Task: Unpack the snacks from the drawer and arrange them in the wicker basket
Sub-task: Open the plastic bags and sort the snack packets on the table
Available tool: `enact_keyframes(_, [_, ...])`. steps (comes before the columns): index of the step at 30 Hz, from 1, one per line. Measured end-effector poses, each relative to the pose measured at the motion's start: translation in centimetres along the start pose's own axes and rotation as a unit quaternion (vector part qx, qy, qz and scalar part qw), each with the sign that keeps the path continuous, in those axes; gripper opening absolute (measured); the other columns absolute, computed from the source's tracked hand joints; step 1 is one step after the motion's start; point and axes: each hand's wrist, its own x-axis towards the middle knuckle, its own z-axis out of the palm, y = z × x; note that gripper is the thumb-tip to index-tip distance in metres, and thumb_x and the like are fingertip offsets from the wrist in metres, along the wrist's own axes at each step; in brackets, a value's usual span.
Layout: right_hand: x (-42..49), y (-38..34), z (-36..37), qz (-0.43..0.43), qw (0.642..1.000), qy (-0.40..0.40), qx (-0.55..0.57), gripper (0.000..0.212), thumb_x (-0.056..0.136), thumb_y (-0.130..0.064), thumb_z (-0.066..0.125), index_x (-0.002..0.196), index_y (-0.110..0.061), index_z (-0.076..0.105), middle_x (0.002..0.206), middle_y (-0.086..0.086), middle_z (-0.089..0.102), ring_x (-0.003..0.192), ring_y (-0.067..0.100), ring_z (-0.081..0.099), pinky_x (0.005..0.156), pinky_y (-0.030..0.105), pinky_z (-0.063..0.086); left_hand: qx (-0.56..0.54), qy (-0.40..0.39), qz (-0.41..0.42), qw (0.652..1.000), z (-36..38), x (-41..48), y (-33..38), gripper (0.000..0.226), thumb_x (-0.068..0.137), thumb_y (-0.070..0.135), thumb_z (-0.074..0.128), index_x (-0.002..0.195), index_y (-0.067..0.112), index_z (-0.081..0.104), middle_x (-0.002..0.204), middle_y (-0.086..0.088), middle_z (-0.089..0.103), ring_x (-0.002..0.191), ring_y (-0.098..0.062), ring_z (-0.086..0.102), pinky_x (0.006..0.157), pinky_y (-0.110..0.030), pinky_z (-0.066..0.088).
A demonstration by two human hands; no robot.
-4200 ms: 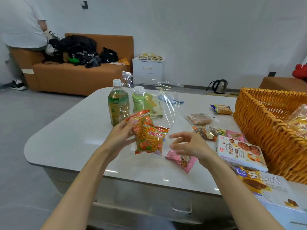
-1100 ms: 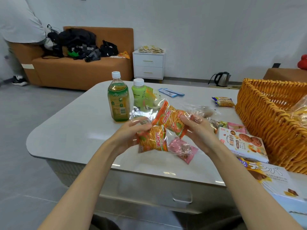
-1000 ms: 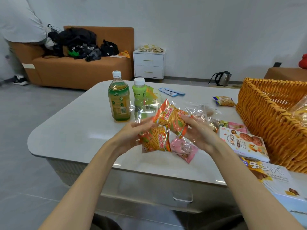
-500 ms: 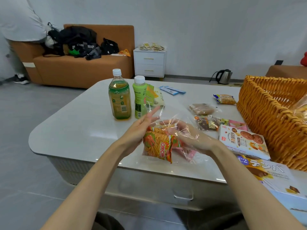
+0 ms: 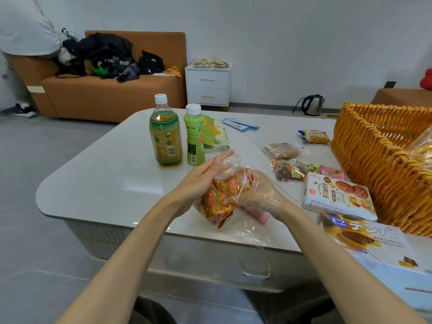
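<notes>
Head view: the orange snack packets [image 5: 219, 202] are gripped over the near edge of the table [image 5: 105, 183] by the right hand [image 5: 257, 195], with fingers curled round them under a clear bag [image 5: 247, 228]. The left hand [image 5: 198, 183] is laid against the bag, with fingers straight and together.

We find bare table [image 5: 93, 183] left of left hand [image 5: 198, 183]: open room. Tea bottle [image 5: 166, 136], green bottle [image 5: 194, 139] stand upright just beyond it, blocking forward reach. Clear bag [image 5: 252, 228] sheathes right hand [image 5: 254, 195] gripping snack packs [image 5: 219, 199]. Rightward, cookie box [image 5: 339, 197], C2 box [image 5: 364, 237], packets [image 5: 289, 173] lie flat before basket [image 5: 374, 164]; tall wall bars low passage, room above for us.
</notes>
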Motion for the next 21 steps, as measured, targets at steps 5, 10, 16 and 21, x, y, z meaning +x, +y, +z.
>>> enact_keyframes(5, [0.8,1.4,-0.2,0.091,0.965,-0.025,0.244,0.053,0.073,-0.011,0.077,0.122,-0.011,0.056,0.098,0.004,0.073,0.085,0.019,0.071,0.07,0.032,0.058,0.012,0.006,-0.065,0.998,-1.9,0.2,-1.2,0.039,0.097,0.044,0.047,0.135,0.038,0.047,0.132,0.004,0.056,0.108,-0.007,0.058,0.083,-0.023,0.049])
enact_keyframes(10, [1.2,1.4,-1.5,0.198,0.854,-0.044,0.479,0.024,0.092,-0.014,0.051,0.111,-0.002,0.061,0.096,0.01,0.072,0.08,0.018,0.071,0.083,0.032,0.057,-0.046,0.015,-0.098,0.994,-2.0,0.2,-2.2,0.029,0.1,0.038,0.042,0.118,0.027,0.062,0.108,-0.003,0.07,0.089,-0.015,0.066,0.076,-0.026,0.052])
enact_keyframes(16, [1.6,2.7,0.4,0.209,0.932,-0.013,0.297,0.024,0.094,-0.017,0.059,0.111,-0.001,0.065,0.109,0.014,0.07,0.102,0.023,0.067,0.091,0.035,0.053,-0.13,0.029,-0.118,0.984,-1.5,0.4,-2.8,0.028,0.096,0.038,0.05,0.122,0.03,0.056,0.116,-0.004,0.068,0.095,-0.017,0.066,0.077,-0.033,0.054])
enact_keyframes(21, [1.2,2.3,0.7,0.185,0.958,-0.041,0.214,0.022,0.092,-0.018,0.062,0.106,-0.002,0.069,0.096,0.01,0.075,0.087,0.018,0.071,0.09,0.032,0.055,-0.157,0.034,-0.118,0.98,-1.6,0.9,-3.1,0.042,0.083,0.039,0.065,0.124,0.038,0.052,0.113,0.001,0.07,0.098,-0.017,0.069,0.074,-0.032,0.057])
